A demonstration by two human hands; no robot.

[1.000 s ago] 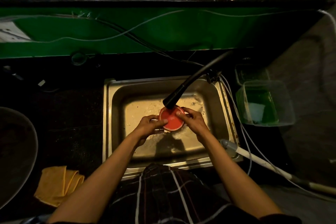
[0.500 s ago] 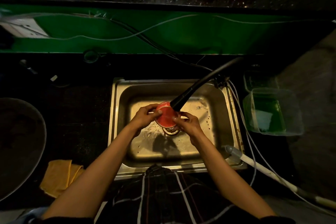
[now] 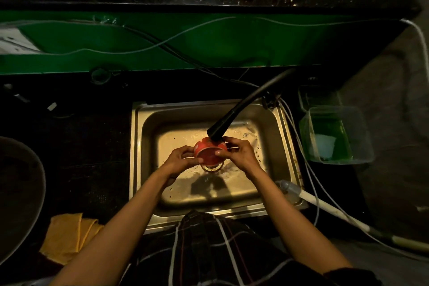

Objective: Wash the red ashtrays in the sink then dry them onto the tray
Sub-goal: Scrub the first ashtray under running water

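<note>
Both hands, left hand (image 3: 178, 158) and right hand (image 3: 241, 154), are gripping one red ashtray (image 3: 209, 154) tilted under the faucet (image 3: 217, 133) over the sink (image 3: 274, 123), rinsing it; drying probably coming next.

The basin of the sink (image 3: 148, 146) has free floor to the left of the hands and also toward the front wall; a hand can pass there. From the back right corner the black faucet hose (image 3: 241, 109) crosses diagonally above the basin, and its head hangs just over the ashtray (image 3: 209, 152) that the left hand (image 3: 180, 158) and the right hand (image 3: 240, 154) hold over the drain, so the way from above is blocked there. White cables (image 3: 299, 146) run along the right rim, and a white pipe (image 3: 325, 209) lies across the front right corner. Just beside them stands a clear container (image 3: 336, 134). On the left counter a yellow cloth (image 3: 67, 237) lies next to a large round tray (image 3: 23, 193).
</note>
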